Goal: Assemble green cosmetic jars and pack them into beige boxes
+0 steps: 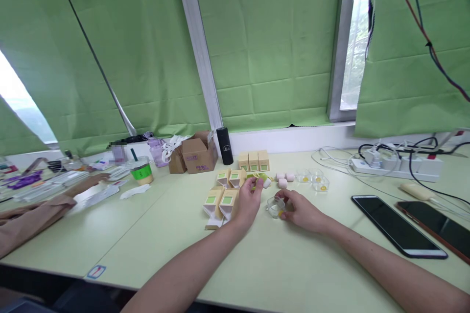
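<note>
My left hand (250, 199) is closed, its fingertips pinched at a small whitish rounded piece (267, 183). Behind those fingers lie bright green items (262, 176) with yellow bits, partly hidden. My right hand (299, 210) grips a clear hexagonal container (274, 207) on the table, thumb at its near side and fingers on its rim; something yellow shows by the thumb. Just beyond are several pale pink rounded pieces (282, 183). More clear hexagonal containers (316, 179) with yellow spots stand further right. Left of my left hand are open small cardboard boxes (211, 200) with green squares.
Small closed boxes (258, 160) and a black cylinder (225, 145) stand at the back, beside a brown carton (199, 154). Two phones (398, 225) and a power strip (398, 166) with cables lie right. A drink cup (141, 171) and another person's arm (47, 205) are left.
</note>
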Demonstrator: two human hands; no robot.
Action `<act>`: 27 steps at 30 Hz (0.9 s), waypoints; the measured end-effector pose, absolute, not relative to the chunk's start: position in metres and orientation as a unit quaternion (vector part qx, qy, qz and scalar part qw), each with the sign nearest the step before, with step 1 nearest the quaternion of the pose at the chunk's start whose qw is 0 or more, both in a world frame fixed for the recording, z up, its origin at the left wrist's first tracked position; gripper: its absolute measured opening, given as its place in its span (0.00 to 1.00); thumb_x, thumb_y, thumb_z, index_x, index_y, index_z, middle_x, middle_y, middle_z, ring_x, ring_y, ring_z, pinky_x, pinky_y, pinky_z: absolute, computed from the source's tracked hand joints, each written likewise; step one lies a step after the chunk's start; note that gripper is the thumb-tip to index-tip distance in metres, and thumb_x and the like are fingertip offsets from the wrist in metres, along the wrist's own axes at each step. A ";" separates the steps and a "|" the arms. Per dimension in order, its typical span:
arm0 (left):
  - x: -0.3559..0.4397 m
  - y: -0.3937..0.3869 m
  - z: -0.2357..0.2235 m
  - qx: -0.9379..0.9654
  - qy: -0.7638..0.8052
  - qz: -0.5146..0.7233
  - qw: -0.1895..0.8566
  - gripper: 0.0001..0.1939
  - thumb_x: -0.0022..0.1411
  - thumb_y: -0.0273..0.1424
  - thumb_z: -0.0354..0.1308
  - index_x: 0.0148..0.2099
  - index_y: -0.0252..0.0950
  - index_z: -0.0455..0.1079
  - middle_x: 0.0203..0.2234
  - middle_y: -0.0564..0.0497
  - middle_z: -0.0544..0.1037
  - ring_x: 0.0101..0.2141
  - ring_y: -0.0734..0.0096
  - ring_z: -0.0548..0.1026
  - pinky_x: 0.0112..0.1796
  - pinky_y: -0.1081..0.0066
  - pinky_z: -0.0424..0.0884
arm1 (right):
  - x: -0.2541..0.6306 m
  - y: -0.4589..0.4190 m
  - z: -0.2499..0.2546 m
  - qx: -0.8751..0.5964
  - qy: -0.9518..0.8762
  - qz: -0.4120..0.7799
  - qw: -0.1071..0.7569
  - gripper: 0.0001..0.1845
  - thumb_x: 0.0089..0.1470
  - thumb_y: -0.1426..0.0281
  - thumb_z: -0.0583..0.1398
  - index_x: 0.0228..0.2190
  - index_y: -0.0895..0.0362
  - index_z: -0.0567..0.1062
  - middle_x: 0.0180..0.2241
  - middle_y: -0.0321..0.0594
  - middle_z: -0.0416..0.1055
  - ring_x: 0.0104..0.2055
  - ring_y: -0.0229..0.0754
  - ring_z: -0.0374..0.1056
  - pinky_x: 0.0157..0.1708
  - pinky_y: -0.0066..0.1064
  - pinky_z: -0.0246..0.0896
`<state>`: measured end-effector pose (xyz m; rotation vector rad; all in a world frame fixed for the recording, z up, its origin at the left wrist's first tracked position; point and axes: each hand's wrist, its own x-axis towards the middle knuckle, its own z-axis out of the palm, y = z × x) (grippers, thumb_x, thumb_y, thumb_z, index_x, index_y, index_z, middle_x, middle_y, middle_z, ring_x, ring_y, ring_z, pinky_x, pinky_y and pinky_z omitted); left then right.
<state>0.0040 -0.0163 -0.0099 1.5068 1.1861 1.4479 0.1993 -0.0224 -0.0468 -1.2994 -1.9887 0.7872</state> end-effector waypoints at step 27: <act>-0.003 -0.009 -0.020 0.558 0.460 0.573 0.385 0.29 0.65 0.59 0.54 0.46 0.37 0.75 0.43 0.44 0.81 0.41 0.62 0.77 0.41 0.66 0.72 | 0.206 -0.021 -0.024 -0.251 -0.486 0.645 0.533 0.21 0.52 0.58 0.69 0.47 0.52 0.81 0.46 0.46 0.80 0.46 0.51 0.74 0.45 0.45 0.71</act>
